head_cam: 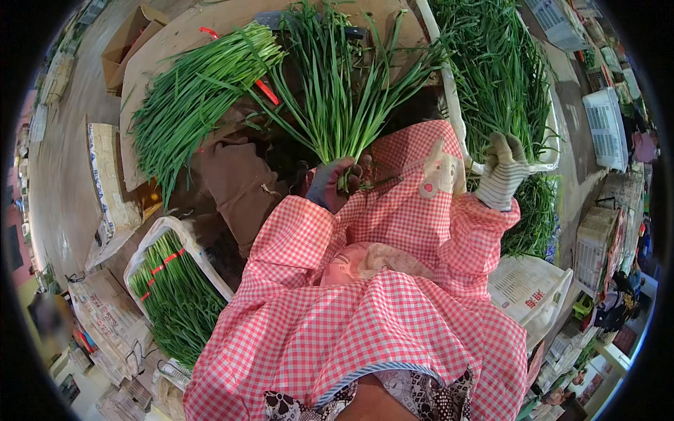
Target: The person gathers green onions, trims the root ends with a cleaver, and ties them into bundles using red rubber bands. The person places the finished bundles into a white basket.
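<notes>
My left hand (pixel 333 185), in a dark grey-purple glove, is closed around the pale stem ends of a bunch of garlic chives (pixel 337 110). The leaves fan upward over the edge of the wooden board (pixel 231 16). My right hand (pixel 503 171) wears a striped, soiled white glove. It is raised with bent fingers at the near end of loose garlic chives (pixel 495 68) heaped in a white plastic crate (pixel 455 100). Whether those fingers pinch any leaves is hidden. Left of the held bunch, a larger pile of garlic chives (pixel 195 94) lies on the board beside red tape (pixel 267 92).
A cleaver with a black handle (pixel 355 32) lies behind the held leaves. At lower left, a white crate (pixel 174 223) holds chives bundled with red tape. More loose chives (pixel 529 216) sit below the right crate. A cardboard box (pixel 124 55) stands beyond the board.
</notes>
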Action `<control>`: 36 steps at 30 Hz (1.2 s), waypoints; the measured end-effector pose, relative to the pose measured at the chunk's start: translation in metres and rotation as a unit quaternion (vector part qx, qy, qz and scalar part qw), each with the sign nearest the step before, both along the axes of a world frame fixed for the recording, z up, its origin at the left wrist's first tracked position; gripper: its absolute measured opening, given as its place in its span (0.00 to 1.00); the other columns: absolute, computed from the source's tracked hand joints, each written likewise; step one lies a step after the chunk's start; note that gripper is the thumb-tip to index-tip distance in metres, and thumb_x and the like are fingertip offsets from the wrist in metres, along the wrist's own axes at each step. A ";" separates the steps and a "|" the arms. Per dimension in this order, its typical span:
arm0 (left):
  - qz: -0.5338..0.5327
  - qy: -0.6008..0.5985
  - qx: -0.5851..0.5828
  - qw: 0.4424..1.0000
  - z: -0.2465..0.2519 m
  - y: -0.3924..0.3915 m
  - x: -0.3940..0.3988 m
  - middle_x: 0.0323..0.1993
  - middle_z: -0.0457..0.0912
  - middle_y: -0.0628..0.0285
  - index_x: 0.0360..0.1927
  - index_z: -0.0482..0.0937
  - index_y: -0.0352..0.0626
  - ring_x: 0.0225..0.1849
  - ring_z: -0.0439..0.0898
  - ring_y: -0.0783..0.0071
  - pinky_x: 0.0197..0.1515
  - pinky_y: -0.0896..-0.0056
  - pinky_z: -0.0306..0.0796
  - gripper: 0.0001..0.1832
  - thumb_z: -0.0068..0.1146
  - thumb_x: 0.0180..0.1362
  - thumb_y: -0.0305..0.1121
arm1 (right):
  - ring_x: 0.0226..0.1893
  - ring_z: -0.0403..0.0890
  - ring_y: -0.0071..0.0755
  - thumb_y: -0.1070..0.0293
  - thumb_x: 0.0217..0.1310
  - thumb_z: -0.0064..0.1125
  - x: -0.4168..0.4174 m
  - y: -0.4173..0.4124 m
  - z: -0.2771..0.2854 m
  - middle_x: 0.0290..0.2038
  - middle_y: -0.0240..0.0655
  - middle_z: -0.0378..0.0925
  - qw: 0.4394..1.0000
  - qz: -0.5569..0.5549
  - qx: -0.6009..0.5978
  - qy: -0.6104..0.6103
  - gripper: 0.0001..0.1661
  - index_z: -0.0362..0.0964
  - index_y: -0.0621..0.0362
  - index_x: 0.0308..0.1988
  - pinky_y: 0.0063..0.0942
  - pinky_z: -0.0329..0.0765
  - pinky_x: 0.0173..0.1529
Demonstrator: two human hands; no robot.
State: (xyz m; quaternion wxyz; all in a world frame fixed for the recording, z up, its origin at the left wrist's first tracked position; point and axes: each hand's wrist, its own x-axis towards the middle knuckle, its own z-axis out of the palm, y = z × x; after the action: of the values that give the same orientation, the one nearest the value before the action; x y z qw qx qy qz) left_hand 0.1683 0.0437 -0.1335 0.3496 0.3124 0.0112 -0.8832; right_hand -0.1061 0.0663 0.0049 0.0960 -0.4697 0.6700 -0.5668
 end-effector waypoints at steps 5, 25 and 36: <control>-0.019 -0.212 -0.150 0.965 0.042 0.000 -0.013 0.31 0.80 0.62 0.43 0.77 0.35 0.27 0.76 0.80 0.27 0.79 0.69 0.13 0.56 0.56 0.30 | 0.33 0.81 0.35 0.52 0.48 0.65 0.028 0.015 -0.054 0.34 0.48 0.80 0.891 0.169 0.364 0.212 0.28 0.76 0.55 0.48 0.28 0.77 0.37; -0.236 -0.534 -0.534 0.611 0.031 0.045 -0.045 0.59 0.61 0.37 0.63 0.52 0.32 0.47 0.74 0.41 0.45 0.53 0.73 0.45 0.63 0.46 0.43 | 0.20 0.79 0.26 0.74 0.47 0.59 0.106 -0.016 -0.074 0.23 0.36 0.80 0.906 0.198 0.205 -0.313 0.08 0.77 0.65 0.31 0.23 0.74 0.26; 0.003 -0.730 -0.537 0.423 0.056 -0.051 0.049 0.58 0.62 0.45 0.59 0.67 0.45 0.59 0.62 0.45 0.58 0.53 0.61 0.32 0.62 0.49 0.37 | 0.21 0.76 0.28 0.75 0.48 0.58 0.062 -0.010 -0.041 0.28 0.36 0.77 0.887 0.139 0.132 -0.419 0.18 0.70 0.61 0.43 0.21 0.73 0.23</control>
State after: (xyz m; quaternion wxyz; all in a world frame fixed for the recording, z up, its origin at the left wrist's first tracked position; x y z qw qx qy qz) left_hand 0.2177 -0.0075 -0.0770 0.3266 0.5891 -0.7236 -0.1508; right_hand -0.0439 0.0560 -0.0358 0.5071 -0.2593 0.5641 -0.5979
